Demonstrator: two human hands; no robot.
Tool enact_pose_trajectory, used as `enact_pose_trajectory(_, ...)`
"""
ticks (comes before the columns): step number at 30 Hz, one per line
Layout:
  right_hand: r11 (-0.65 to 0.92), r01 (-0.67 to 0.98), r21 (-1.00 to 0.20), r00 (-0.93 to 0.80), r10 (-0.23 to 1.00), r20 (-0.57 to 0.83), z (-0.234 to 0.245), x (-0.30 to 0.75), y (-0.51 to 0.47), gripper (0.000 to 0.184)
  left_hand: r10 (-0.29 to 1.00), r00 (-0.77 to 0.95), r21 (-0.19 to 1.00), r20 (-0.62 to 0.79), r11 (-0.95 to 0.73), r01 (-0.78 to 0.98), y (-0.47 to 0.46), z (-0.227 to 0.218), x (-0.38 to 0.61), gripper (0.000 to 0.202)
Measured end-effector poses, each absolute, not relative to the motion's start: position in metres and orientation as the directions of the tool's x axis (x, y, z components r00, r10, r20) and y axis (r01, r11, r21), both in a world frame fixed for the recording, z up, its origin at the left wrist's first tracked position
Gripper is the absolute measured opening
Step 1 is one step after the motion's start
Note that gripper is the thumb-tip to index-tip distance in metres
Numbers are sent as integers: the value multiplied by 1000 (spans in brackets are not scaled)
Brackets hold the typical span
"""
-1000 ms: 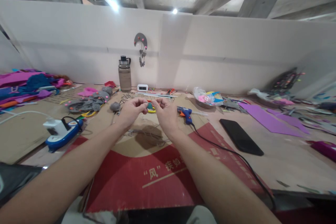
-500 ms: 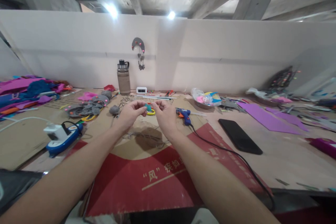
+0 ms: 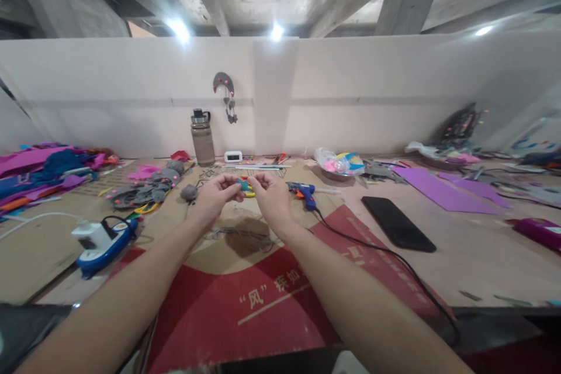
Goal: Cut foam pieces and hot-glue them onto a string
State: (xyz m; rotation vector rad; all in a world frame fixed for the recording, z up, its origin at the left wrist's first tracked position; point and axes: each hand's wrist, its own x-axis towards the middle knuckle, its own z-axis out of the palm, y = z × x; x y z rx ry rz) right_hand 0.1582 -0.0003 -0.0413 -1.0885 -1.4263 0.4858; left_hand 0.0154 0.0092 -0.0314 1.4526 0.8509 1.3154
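Between my two hands is a small teal piece [image 3: 243,185], too small to make out fully; it looks like felt. My left hand [image 3: 219,194] pinches it from the left with thumb and fingers. From the right, the fingertips of my right hand [image 3: 270,196] close on its other edge. Something yellow, perhaps a scissor handle [image 3: 249,193], shows just behind and below the piece. Under my hands, grey cord [image 3: 245,236] lies loosely on the cardboard sheet [image 3: 263,310]. A blue glue gun [image 3: 307,194] rests close to the right of my right hand.
A black phone [image 3: 398,224] and purple sheets [image 3: 447,190] lie to the right. The glue gun's cable [image 3: 372,247] crosses the cardboard. A bottle [image 3: 202,139], a small clock [image 3: 233,156] and a bowl of scraps [image 3: 339,172] stand behind. On the left are a power strip [image 3: 105,248] and felt scraps [image 3: 48,166].
The camera view has tilted up and turned slightly right. Both hands still hold the teal piece, with the fingertips a little closer together.
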Motion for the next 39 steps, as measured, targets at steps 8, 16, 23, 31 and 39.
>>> enact_pose_trajectory(8,494,300,-816,157,818,553,-44,157,1,26,931,184,949,316,-309,-64,8,-30,13,21)
enact_pose_trajectory(16,482,318,-816,148,825,545,-43,158,1,28,931,202,953,303,-292,-82,7,-30,15,21)
enact_pose_trajectory(23,483,315,-817,141,827,544,-44,157,1,27,928,234,956,290,-271,-107,11,-34,13,21)
enact_pose_trajectory(31,476,312,-822,140,833,536,-42,157,0,26,929,220,953,297,-276,-121,8,-31,14,25)
enact_pose_trajectory(39,477,301,-826,141,834,533,-44,156,1,25,925,254,959,284,-270,-88,10,-33,12,21)
